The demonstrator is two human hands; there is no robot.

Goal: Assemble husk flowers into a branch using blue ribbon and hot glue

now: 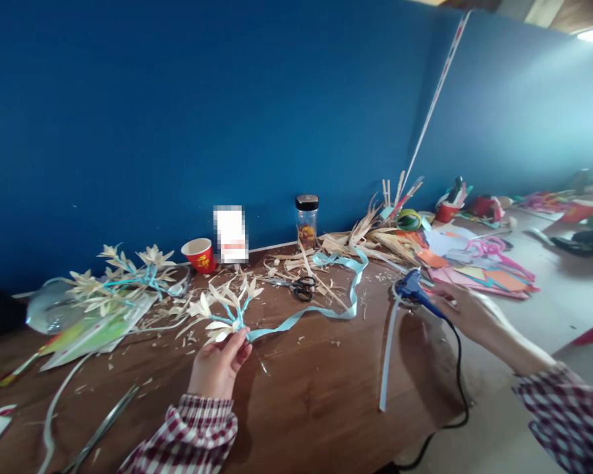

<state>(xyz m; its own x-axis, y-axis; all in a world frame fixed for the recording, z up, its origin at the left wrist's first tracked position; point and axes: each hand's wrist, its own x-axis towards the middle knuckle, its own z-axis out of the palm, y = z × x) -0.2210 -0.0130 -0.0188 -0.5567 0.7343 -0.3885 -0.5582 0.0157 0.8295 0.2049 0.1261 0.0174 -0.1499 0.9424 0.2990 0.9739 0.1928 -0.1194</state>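
- One bunch of pale flowers (219, 324) sits in the left hand (220, 362), which is nearly closed, pinching its blue stems (238, 321) above the brown table (316, 401).
- A light-blue ribbon (296, 318) runs from the stems rightward across the table.
- The right hand (462, 313) is at the blue glue gun (415, 288); I cannot tell whether its fingers grip it.
- Black-handled scissors (304, 288) lie behind the ribbon.

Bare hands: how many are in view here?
2: the left hand pinches a pale flower spray with blue stems; the right hand is at the blue glue gun.
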